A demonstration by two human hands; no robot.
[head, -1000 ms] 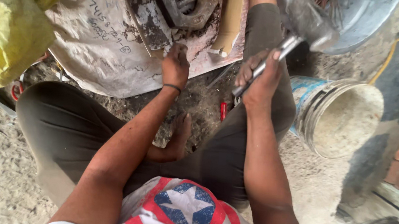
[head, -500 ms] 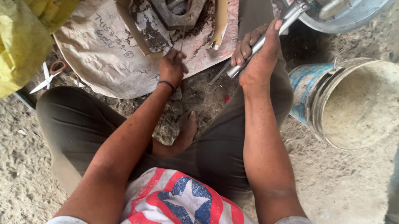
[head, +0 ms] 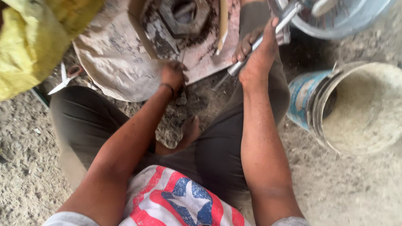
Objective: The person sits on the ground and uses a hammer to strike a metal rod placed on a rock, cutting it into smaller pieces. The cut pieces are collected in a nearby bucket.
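Right hand [head: 258, 55] gripping a metal rod [head: 264, 36], left hand [head: 173, 75] closed on paper sheet [head: 114, 58] edge, hexagonal metal block [head: 183, 9] beyond, sandy bucket [head: 359, 106] right, yellow sack [head: 21, 32] left, scissors [head: 65, 78] on ground

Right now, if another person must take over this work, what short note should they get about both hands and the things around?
Left hand: down on the edge of the paper sheet, near the large rusty hex nut part; it seems to hold nothing.
Right hand: gripping a metal rod tool that points into the metal basin.
Nearby: bucket of sandy powder at right, scissors and yellow sack at left.
Done or left: cannot be judged from this view.
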